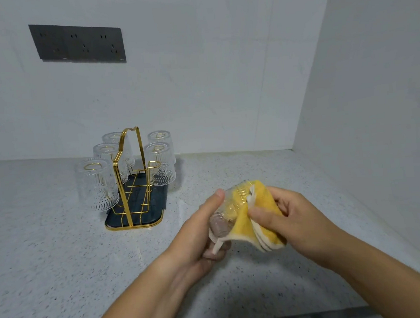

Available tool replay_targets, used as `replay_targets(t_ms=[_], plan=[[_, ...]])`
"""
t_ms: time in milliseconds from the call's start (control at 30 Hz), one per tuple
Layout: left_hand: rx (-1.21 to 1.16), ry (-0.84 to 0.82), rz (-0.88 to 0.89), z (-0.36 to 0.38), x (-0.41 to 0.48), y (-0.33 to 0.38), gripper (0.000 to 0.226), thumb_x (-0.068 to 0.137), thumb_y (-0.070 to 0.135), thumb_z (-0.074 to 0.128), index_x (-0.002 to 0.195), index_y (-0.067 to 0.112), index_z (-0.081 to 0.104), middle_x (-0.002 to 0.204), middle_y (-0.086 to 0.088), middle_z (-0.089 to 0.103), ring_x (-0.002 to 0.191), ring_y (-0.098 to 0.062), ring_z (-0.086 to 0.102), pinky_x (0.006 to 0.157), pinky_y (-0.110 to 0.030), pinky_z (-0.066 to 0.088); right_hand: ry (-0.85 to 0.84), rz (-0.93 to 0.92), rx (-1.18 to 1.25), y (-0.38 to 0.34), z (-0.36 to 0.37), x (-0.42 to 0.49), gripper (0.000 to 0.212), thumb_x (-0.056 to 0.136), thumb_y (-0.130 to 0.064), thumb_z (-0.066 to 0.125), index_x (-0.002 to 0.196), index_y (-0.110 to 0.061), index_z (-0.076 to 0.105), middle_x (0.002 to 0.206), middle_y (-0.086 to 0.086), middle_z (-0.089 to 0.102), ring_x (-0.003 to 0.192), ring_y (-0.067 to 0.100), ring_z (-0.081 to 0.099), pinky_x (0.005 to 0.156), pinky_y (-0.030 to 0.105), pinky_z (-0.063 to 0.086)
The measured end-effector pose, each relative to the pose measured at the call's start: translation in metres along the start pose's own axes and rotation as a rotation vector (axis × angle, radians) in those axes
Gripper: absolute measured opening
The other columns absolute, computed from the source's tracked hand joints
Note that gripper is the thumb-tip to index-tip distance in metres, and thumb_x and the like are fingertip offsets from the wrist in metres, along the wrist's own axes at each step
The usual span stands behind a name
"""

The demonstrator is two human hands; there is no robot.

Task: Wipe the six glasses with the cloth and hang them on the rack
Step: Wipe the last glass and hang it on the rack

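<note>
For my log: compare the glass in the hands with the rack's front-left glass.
The held glass lies tilted in the left hand; the front-left glass hangs upside down on the gold rack. The held glass has the yellow cloth pressed against it, gripped by the right hand; the front-left glass has none. Both are clear and patterned.

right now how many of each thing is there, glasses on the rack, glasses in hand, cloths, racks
glasses hung on the rack: 5
glass in the left hand: 1
cloth: 1
rack: 1
total: 8
</note>
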State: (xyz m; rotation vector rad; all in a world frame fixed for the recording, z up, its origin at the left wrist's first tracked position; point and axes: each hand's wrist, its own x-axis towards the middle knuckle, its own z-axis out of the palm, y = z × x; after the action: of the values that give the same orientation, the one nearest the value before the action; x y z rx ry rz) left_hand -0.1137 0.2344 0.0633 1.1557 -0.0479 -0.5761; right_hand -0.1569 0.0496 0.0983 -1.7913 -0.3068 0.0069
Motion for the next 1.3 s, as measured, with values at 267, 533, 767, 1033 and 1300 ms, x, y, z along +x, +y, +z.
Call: replay_targets(t_ms=[267, 533, 767, 1033, 1300], plan=[[0.057, -0.453, -0.242, -0.030, -0.004, -0.005, 0.072, 0.071, 0.065, 0.083, 0.121, 0.014, 0.076, 0.115, -0.017, 0.074, 0.092, -0.027, 0.075, 0.086, -0.045, 0.060, -0.293, 0.008, -0.060, -0.007, -0.025, 0.007, 0.025, 0.093, -0.016, 0.067, 0.116, -0.005, 0.068, 0.103, 0.011, 0.075, 0.094, 0.019, 0.072, 0.078, 0.027, 0.057], [0.069, -0.372, 0.031, -0.021, 0.000, 0.003, 0.053, 0.057, 0.037, 0.097, 0.102, 0.014, 0.080, 0.097, -0.011, 0.077, 0.084, -0.020, 0.074, 0.078, -0.032, 0.061, 0.052, -0.057, 0.177, 0.001, -0.021, 0.020, 0.048, 0.079, -0.046, 0.082, 0.111, -0.012, 0.073, 0.102, 0.006, 0.077, 0.095, 0.021, 0.073, 0.086, 0.033, 0.058], [-0.135, -0.086, 0.531, 0.013, 0.002, 0.006, 0.031, 0.075, 0.003, 0.075, 0.104, 0.015, 0.077, 0.102, -0.013, 0.078, 0.093, -0.023, 0.076, 0.079, -0.030, 0.060, 0.266, 0.044, 0.791, 0.015, 0.027, 0.008, 0.048, 0.096, -0.030, 0.047, 0.137, -0.010, 0.059, 0.129, 0.014, 0.071, 0.120, 0.027, 0.069, 0.101, 0.041, 0.053], [0.159, 0.290, 0.729, 0.024, 0.014, -0.009, 0.069, 0.063, 0.017, 0.090, 0.123, 0.016, 0.054, 0.116, -0.010, 0.070, 0.107, -0.021, 0.072, 0.094, -0.033, 0.058, 0.258, 0.267, 1.165, 0.030, 0.060, 0.009, 0.051, 0.108, -0.032, 0.035, 0.138, 0.001, 0.060, 0.134, 0.023, 0.066, 0.124, 0.037, 0.064, 0.099, 0.048, 0.055], [-0.096, 0.137, 0.607, 0.031, 0.007, -0.021, 0.059, 0.071, 0.007, 0.081, 0.124, 0.006, 0.054, 0.110, -0.018, 0.075, 0.099, -0.028, 0.075, 0.080, -0.028, 0.059, 0.335, 0.204, 1.044, 0.013, 0.042, 0.014, 0.046, 0.102, -0.028, 0.044, 0.138, -0.002, 0.057, 0.128, 0.024, 0.069, 0.118, 0.037, 0.068, 0.101, 0.049, 0.054]])
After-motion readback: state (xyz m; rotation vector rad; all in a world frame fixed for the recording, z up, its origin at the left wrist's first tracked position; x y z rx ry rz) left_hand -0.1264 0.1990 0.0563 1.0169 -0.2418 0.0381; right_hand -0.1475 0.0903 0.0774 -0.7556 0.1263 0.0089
